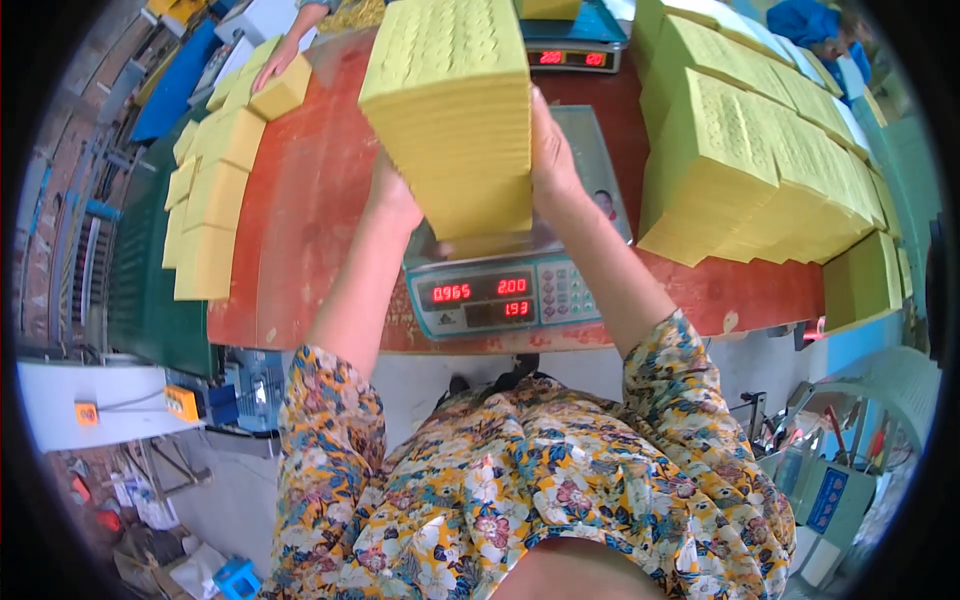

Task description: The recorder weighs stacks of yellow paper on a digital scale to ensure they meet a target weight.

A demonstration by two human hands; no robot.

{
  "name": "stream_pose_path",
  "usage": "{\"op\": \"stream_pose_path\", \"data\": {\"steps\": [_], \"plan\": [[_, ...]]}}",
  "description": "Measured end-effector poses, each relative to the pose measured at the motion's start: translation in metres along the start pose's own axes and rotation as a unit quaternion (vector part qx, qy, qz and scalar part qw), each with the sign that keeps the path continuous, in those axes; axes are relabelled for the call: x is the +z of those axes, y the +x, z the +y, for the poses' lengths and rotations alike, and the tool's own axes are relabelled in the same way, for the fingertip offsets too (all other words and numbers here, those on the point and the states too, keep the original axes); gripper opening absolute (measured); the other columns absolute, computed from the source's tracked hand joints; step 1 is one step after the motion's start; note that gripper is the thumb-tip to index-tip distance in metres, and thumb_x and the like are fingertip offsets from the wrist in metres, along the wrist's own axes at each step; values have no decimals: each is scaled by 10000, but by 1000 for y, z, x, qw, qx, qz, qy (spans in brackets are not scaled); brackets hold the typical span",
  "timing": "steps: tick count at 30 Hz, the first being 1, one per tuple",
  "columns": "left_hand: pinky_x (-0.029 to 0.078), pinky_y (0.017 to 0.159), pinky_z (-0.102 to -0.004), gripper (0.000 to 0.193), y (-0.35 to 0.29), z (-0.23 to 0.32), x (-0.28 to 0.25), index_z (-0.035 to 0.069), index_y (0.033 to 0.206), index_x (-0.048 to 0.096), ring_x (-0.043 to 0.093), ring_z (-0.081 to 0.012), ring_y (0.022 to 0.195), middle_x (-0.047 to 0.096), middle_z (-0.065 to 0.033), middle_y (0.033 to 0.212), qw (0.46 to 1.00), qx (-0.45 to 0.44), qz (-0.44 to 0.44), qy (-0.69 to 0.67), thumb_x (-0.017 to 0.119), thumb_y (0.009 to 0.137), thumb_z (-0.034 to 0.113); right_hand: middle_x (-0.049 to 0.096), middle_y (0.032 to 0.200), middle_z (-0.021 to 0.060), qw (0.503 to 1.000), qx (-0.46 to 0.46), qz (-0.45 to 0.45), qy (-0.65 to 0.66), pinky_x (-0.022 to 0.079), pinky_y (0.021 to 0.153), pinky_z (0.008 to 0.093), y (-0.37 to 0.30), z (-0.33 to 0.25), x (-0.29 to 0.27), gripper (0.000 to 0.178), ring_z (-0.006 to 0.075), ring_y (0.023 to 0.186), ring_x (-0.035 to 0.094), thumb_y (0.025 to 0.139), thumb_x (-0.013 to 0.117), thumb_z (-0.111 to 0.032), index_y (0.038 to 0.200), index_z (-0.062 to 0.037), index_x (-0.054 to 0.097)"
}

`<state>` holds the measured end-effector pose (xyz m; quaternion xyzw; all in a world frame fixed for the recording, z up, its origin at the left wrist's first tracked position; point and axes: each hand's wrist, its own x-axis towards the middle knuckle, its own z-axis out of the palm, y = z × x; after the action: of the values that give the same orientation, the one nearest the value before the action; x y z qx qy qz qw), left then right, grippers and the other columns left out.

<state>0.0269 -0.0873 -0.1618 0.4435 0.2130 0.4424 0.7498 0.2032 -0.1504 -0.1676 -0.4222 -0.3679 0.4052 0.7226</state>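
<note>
A tall stack of yellow paper sheets (pixel 450 120), with rows of punched marks on its top, stands between my hands over the scale. My left hand (pixel 396 196) presses against its left side, the fingers mostly hidden behind the paper. On the opposite side my right hand (pixel 550 155) grips the stack's edge, its fingers also partly hidden. Beneath is a digital weighing scale (pixel 495 300) with a metal pan and lit red digits. Whether the stack's full weight rests on the pan, I cannot tell.
Several yellow paper stacks (pixel 715 150) line the right of the red table (pixel 300 220); more yellow blocks (pixel 215 190) sit at the left. Another person's hand (pixel 275 65) touches a block at the far left. A second scale (pixel 570 55) stands beyond mine.
</note>
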Motion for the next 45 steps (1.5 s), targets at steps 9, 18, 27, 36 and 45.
{"op": "stream_pose_path", "data": {"steps": [9, 18, 27, 36, 45], "plan": [[343, 1091, -431, 784, -24, 16, 8, -9, 1437, 383, 421, -265, 1325, 472, -159, 1414, 990, 72, 123, -4, 414, 963, 615, 477, 1447, 107, 997, -11, 48, -67, 341, 1088, 371, -25, -24, -34, 595, 224, 1347, 433, 1015, 421, -447, 1428, -19, 447], [141, 1194, -494, 925, -82, 26, -17, -52, 1519, 192, 204, -304, 1476, 224, -225, 1577, 977, 46, 202, 50, 335, 958, 671, 523, 1397, 124, 999, -3, 43, -28, 378, 1072, 396, -75, -63, -55, 502, 249, 1299, 491, 1029, 422, -358, 1393, -16, 473], [196, 1167, -481, 891, -90, 31, -21, -52, 1498, 268, 276, -300, 1441, 307, -229, 1543, 978, 23, 200, 48, 288, 970, 666, 493, 1400, 211, 997, -44, 65, -3, 373, 1062, 436, -95, -91, -20, 499, 321, 1293, 477, 1043, 328, -295, 1410, 31, 420], [332, 1082, -450, 834, -61, 46, -59, -38, 1437, 378, 409, -276, 1324, 432, -179, 1444, 988, -19, 152, 25, 299, 976, 652, 622, 1182, 131, 953, -210, 219, 17, 454, 893, 330, -105, -108, 32, 431, 185, 1033, 599, 1021, 451, -282, 1325, 19, 508], [384, 1049, -413, 655, -10, 84, -105, 53, 1352, 513, 497, -217, 1264, 570, -80, 1344, 998, -37, 50, -28, 351, 1005, 584, 622, 1123, 268, 957, -281, -59, -46, 480, 943, 458, -121, -56, 119, 463, 351, 1039, 622, 1023, 422, -321, 1234, 82, 512]]}}
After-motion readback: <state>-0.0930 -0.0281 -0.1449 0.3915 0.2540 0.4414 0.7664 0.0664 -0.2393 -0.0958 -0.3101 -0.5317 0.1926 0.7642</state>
